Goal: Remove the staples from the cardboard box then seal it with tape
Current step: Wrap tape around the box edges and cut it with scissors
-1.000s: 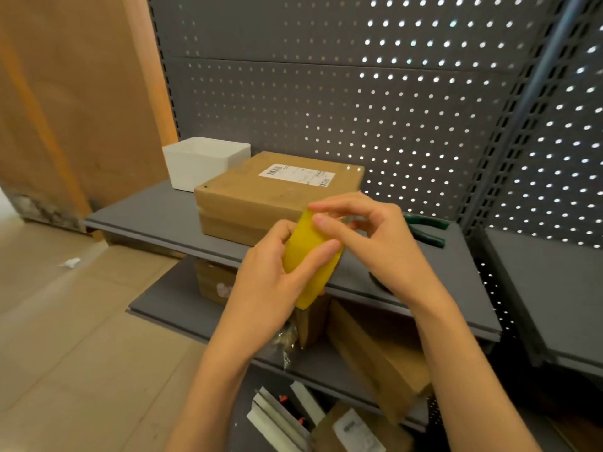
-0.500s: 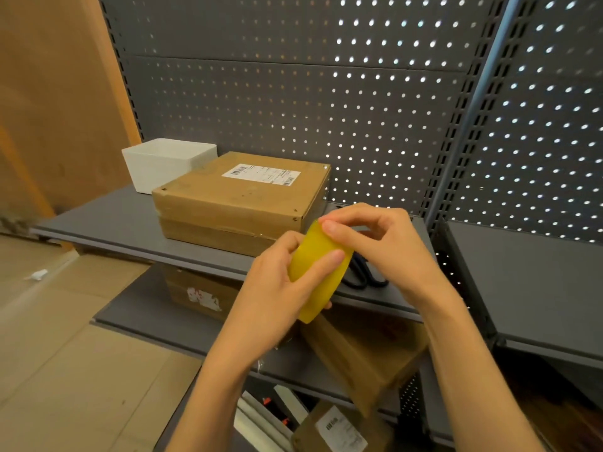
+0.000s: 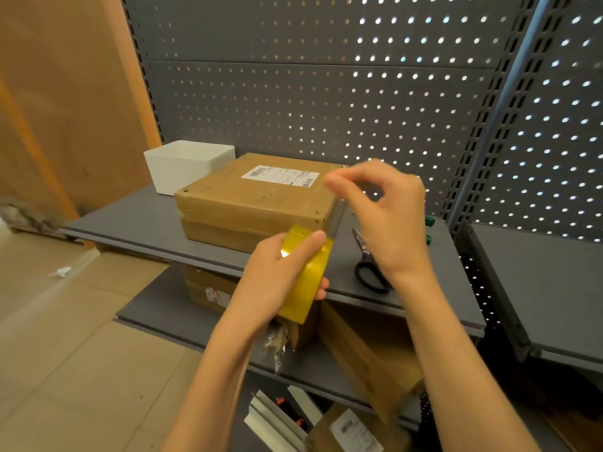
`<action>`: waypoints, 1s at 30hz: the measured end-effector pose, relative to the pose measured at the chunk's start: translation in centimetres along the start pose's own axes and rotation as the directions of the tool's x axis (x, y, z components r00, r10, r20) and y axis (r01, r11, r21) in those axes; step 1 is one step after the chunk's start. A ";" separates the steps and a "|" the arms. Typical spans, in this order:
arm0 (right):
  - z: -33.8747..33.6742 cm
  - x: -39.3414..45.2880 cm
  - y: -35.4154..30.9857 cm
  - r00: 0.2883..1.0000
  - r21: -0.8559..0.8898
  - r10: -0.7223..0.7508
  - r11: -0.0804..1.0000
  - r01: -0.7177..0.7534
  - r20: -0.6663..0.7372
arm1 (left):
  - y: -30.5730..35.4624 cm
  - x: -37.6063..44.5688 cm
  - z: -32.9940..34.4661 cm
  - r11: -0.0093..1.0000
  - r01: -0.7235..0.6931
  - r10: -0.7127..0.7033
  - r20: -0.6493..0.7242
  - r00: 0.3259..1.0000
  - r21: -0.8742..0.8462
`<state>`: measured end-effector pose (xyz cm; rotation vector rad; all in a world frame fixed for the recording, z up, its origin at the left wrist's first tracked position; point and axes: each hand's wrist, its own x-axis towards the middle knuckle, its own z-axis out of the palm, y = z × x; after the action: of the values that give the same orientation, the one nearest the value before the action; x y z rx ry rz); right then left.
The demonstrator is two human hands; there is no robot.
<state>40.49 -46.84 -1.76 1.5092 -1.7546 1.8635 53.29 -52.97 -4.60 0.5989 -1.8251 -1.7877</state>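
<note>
L hand (image 3: 277, 275), centre of frame, grips a yellow tape roll (image 3: 306, 278) w/ fingers wrapped over its outer face, thumb side hidden behind the roll. R hand (image 3: 385, 216), just above and right of it, pinches the free end of the tape strip (image 3: 336, 216) between thumb and forefinger; other fingers curled loosely. The strip runs clear and taut from the roll's top edge up to the pinch, crossing in front of the box's near right corner.

Cardboard box (image 3: 257, 197) sits on the upper grey shelf (image 3: 130, 223), mid-frame, flaps closed, white shipping label (image 3: 280, 176) on top toward the back. Can't tell if any staples are in it. White tub (image 3: 187, 164) stands just beside the box, back left. Black-handled scissors (image 3: 368, 262) lie on the same shelf right of the box, partly behind the R wrist. Two green handle tips (image 3: 429, 228) poke out past the R hand.

Lower shelf, bottom centre: more cardboard boxes (image 3: 368, 357), one tilted, plus a bit of crumpled clear plastic (image 3: 277, 344). Pegboard back panel (image 3: 326, 93) fills the upper frame.
</note>
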 end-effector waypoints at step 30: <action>3.6 4.6 8.4 0.919 -0.196 0.342 0.932 -0.305 0.195 | 0.7 2.4 -3.0 0.974 0.155 -0.139 0.108 0.984 -0.163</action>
<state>34.32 -54.51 -4.56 1.4917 -2.3272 1.6802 53.36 -56.84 -3.79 0.6043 -1.7039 -2.0792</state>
